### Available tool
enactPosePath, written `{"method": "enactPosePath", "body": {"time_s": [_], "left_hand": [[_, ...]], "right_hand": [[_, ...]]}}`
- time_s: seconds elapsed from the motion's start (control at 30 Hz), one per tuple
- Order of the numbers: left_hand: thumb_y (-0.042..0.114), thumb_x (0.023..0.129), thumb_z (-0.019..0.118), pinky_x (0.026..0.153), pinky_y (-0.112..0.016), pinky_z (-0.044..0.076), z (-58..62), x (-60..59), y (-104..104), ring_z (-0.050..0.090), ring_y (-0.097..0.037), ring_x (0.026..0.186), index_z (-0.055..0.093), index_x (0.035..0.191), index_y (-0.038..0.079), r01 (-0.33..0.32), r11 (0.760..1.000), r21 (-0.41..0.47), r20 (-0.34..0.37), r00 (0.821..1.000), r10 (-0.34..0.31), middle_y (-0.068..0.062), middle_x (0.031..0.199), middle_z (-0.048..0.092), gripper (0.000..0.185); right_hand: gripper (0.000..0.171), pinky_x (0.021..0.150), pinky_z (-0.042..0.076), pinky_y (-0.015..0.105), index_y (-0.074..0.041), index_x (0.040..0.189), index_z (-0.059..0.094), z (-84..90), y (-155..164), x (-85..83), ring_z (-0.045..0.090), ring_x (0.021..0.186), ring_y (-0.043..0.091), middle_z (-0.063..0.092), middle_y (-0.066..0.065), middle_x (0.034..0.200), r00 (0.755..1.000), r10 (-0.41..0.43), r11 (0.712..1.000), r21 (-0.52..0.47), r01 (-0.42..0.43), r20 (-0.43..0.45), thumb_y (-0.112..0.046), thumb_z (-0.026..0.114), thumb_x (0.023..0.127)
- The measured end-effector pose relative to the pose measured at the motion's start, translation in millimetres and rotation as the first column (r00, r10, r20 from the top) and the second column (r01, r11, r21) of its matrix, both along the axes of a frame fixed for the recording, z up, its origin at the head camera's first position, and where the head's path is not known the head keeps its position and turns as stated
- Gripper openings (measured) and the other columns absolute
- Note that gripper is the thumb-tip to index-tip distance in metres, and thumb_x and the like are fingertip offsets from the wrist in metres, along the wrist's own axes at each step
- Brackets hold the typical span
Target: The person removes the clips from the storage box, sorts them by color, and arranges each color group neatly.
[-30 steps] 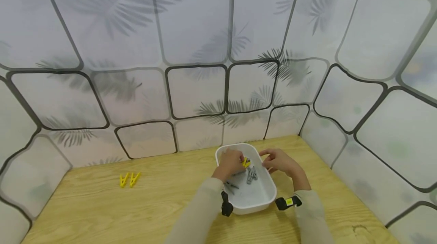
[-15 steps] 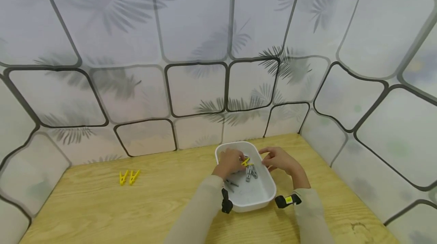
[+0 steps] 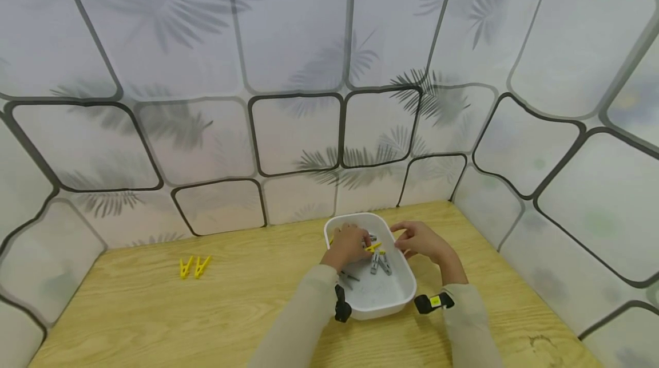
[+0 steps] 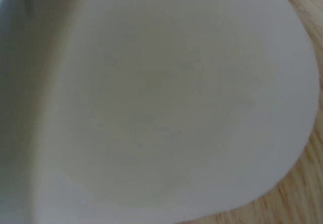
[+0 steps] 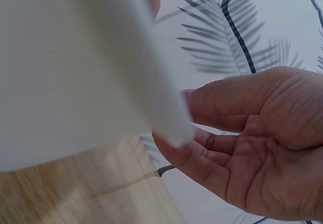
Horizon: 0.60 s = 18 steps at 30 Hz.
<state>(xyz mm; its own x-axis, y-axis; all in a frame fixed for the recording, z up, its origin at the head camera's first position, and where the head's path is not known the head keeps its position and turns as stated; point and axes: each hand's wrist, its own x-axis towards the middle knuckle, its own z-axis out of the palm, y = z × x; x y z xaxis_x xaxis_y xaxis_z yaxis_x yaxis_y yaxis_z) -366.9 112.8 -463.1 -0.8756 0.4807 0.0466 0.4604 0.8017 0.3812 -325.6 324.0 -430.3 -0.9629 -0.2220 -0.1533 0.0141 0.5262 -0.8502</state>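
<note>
A white plastic tub (image 3: 383,308) stands on the wooden table (image 3: 231,311) near the back wall. My left hand (image 3: 360,242) reaches into it and pinches a yellow clothespin (image 3: 374,248) over several grey clothespins (image 3: 378,264). My right hand (image 3: 407,240) grips the tub's right rim. In the right wrist view its thumb and curled fingers (image 5: 202,148) close round the white tub wall (image 5: 65,67). The left wrist view is filled by the tub wall (image 4: 151,108), and that hand is hidden there.
Two yellow clothespins (image 3: 194,266) lie side by side on the table at the left. Patterned walls (image 3: 298,127) close off the table at the back and on both sides. Black wrist cameras (image 3: 432,303) sit by the tub's front corners.
My left hand has shifted slightly inside the tub and the yellow clothespin has moved a little to the right with it. The right hand stays on the rim.
</note>
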Motion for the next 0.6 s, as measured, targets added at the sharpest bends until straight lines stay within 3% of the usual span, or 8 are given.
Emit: {"method": "enactPosePath", "body": {"time_s": [0.23, 0.6], "left_hand": [[0.032, 0.086, 0.081, 0.1, -0.049, 0.038, 0.9, 1.8, 0.1, 0.051, -0.021, 0.101, 0.072, 0.092, 0.019, -0.006, 1.0, -0.006, 0.016, 1.0, 0.007, -0.001, 0.1, 0.065, 0.017], [0.033, 0.089, 0.078, 0.092, -0.045, 0.038, 1.0, 3.3, 1.0, 0.05, -0.02, 0.095, 0.071, 0.098, 0.02, -0.008, 1.0, -0.028, -0.022, 1.0, 0.008, -0.001, 0.098, 0.065, 0.017]], "right_hand": [[0.048, 0.076, 0.061, 0.047, 0.01, 0.141, 0.049, 1.7, -0.4, 0.5, 0.068, 0.08, 0.019, 0.068, 0.017, 0.095, 1.0, -0.001, 1.0, 0.0, 0.001, 0.003, -0.003, 0.061, 0.096], [0.048, 0.076, 0.06, 0.048, 0.01, 0.141, 0.049, 0.5, -0.3, -0.1, 0.068, 0.08, 0.019, 0.068, 0.018, 0.095, 1.0, -0.004, 1.0, 0.006, 0.004, 0.001, -0.004, 0.062, 0.097]]}}
